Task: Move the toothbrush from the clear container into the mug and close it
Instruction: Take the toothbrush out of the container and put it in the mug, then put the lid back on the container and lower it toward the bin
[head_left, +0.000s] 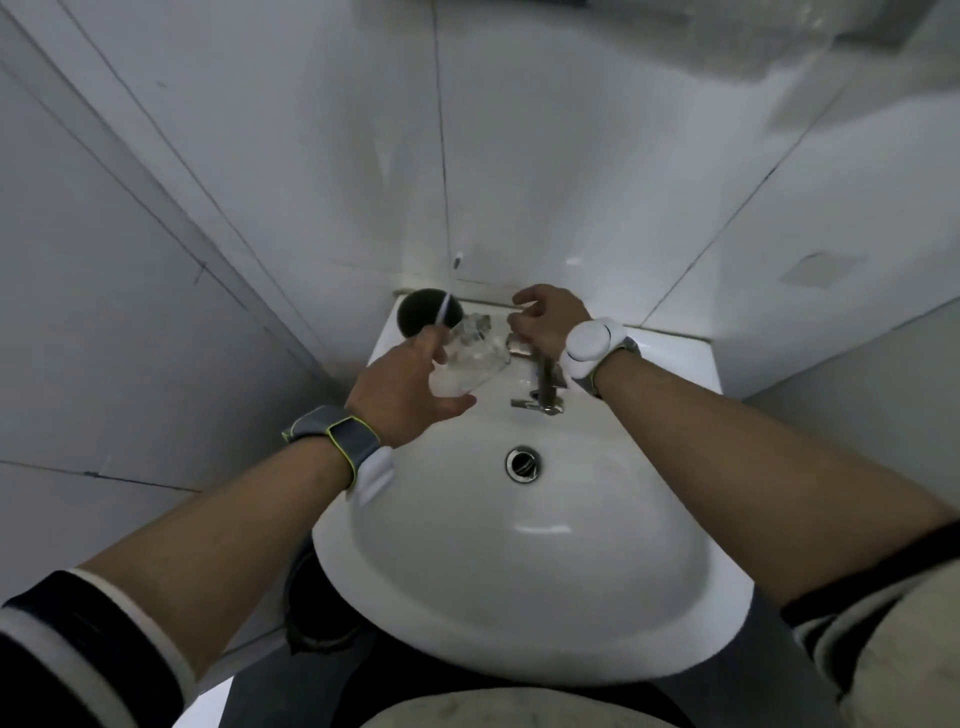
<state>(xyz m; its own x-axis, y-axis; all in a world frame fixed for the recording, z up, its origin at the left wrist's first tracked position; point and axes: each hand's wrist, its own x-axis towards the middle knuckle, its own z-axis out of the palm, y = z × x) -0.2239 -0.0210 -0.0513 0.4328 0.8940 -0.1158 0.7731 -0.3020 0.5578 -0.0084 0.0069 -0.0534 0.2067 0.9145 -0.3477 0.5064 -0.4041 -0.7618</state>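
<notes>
A dark round mug (421, 317) stands at the back left corner of the white sink (519, 571). A white toothbrush (445, 310) leans in the mug, its handle crossing the rim. My left hand (410, 389) grips a clear container (467, 358), tilted on its side just right of the mug and above the sink ledge. My right hand (545, 322) hovers over the back ledge behind the tap with its fingers curled. Whether it holds anything I cannot tell.
A metal tap (543, 387) stands at the back of the basin between my hands. The drain (523, 464) lies in the basin's middle. White tiled walls close in behind and on both sides. Each wrist wears a band.
</notes>
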